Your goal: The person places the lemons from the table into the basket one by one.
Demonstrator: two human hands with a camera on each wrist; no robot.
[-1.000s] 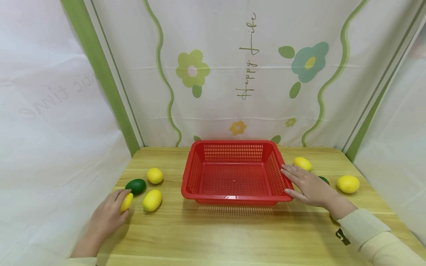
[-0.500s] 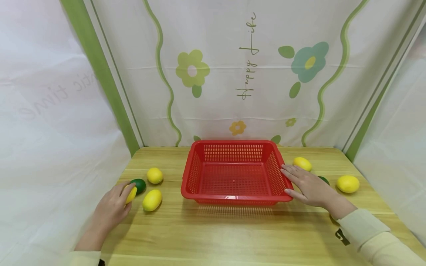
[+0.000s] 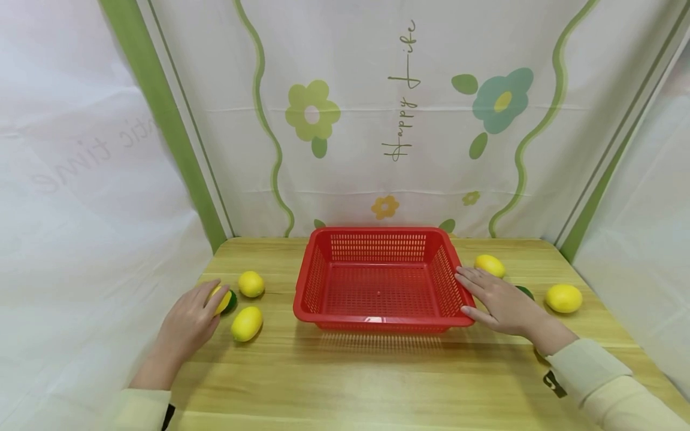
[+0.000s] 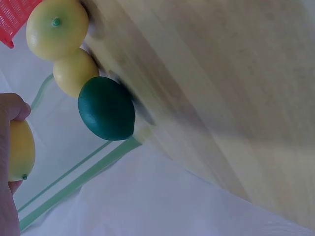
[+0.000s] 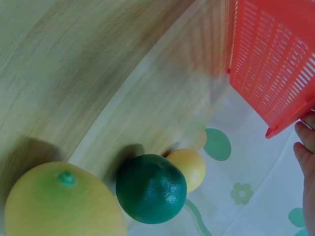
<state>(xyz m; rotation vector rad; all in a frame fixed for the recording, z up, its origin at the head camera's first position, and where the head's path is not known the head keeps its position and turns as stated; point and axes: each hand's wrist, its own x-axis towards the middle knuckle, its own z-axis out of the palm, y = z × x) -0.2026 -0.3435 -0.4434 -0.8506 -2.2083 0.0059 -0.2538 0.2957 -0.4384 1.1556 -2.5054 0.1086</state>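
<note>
My left hand (image 3: 188,320) pinches a yellow lemon (image 4: 22,152) between fingers and thumb, raised in front of a dark green lemon-shaped fruit (image 4: 107,109). In the head view the held lemon partly hides that fruit. Two more lemons lie to the right of this hand, one farther back (image 3: 251,284) and one nearer (image 3: 247,324). My right hand (image 3: 504,302) rests with extended fingers on the right rim of a red plastic basket (image 3: 377,326). The basket stands bare inside at the middle of the table.
Right of the basket lie a lemon (image 3: 489,266) at the back, another lemon (image 3: 563,298) near the side, and a dark green fruit (image 5: 150,189) mostly hidden behind the right hand in the head view. Printed curtains (image 3: 356,161) enclose the wooden table (image 3: 345,383) at back and sides.
My left hand has carried its lemon up and to the right, away from the table's left edge, now overlapping the green fruit. The right hand and basket stay put.
</note>
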